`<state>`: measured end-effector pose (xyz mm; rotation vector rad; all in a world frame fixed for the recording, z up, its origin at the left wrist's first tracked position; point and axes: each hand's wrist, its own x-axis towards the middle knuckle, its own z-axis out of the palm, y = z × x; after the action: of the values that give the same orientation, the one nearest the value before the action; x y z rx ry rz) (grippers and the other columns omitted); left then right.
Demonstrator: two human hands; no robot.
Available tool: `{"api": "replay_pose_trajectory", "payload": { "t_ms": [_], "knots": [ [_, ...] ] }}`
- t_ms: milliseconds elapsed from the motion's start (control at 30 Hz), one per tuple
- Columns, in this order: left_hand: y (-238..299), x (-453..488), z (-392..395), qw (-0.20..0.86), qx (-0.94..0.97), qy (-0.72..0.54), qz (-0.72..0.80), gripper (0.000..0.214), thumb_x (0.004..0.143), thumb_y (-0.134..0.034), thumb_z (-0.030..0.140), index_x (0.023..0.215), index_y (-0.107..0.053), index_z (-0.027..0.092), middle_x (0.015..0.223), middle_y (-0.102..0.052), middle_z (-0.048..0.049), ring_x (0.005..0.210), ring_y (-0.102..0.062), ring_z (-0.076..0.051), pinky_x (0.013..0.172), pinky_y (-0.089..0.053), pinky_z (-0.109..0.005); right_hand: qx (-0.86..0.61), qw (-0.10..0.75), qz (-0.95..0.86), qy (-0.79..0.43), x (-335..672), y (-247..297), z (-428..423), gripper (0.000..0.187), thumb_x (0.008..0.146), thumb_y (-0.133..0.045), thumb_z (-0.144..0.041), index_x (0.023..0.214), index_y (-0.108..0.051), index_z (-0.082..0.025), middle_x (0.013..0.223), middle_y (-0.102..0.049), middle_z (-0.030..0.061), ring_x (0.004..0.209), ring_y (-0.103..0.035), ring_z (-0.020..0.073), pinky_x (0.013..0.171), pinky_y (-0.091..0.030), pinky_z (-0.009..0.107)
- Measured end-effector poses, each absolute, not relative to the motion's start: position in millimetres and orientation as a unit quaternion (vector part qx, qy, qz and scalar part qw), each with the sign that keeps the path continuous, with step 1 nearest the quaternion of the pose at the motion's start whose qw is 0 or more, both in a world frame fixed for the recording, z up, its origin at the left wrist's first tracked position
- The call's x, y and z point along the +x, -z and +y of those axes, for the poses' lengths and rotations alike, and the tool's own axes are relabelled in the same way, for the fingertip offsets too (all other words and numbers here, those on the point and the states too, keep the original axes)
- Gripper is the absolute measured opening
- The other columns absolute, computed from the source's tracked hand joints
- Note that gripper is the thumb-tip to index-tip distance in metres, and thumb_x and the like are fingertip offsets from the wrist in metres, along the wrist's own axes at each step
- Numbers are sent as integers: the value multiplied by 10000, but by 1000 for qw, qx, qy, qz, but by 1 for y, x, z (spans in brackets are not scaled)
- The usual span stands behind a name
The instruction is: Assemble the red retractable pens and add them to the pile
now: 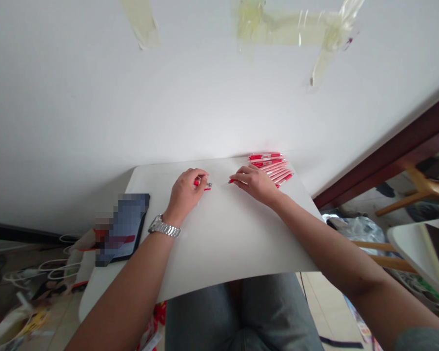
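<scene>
My left hand (186, 191), with a silver watch (164, 226) on its wrist, is closed over the white table. Its fingers pinch a red pen part (196, 183); a small silver and red piece (209, 185) shows beside the fingertips, and the rest is covered by the hand. To the right, my right hand (255, 182) is also closed, its fingertips around a small red pen part (231, 181) with a pale tip. Just beyond that hand lies a pile of red and pink pens (274, 167), partly covered by it.
The white table (212, 253) meets a wall with yellowed tape (292, 29). A dark tablet or phone, its screen blurred, (126, 229) lies at the left edge. Cables (51, 268) hang below on the left. A wooden chair (380, 253) and another white table stand to the right.
</scene>
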<state>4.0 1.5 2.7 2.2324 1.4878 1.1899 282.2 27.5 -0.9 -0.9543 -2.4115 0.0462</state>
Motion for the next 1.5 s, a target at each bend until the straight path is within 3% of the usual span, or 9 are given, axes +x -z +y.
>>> {"api": "replay_pose_trajectory", "payload": {
  "t_ms": [667, 1500],
  "knots": [
    [-9, 4, -3, 104, 776, -381, 492, 166, 1052, -572, 312, 1085, -712, 230, 1060, -739, -53, 987, -689, -232, 941, -538, -388, -360, 291, -886, -30, 281, 4, 28, 193, 1074, -648, -268, 1193, -795, -233, 1085, -772, 95, 923, -691, 224, 783, -487, 335],
    [-7, 1, 1, 59, 719, -413, 556, 152, 1017, -575, 271, 1004, -720, 229, 1003, -743, -57, 893, -674, -223, 883, -532, -370, -385, 263, -884, -1, 281, 1, 27, 219, 1082, -633, -282, 1201, -811, -238, 1124, -752, 93, 894, -677, 210, 733, -455, 324]
  ]
}}
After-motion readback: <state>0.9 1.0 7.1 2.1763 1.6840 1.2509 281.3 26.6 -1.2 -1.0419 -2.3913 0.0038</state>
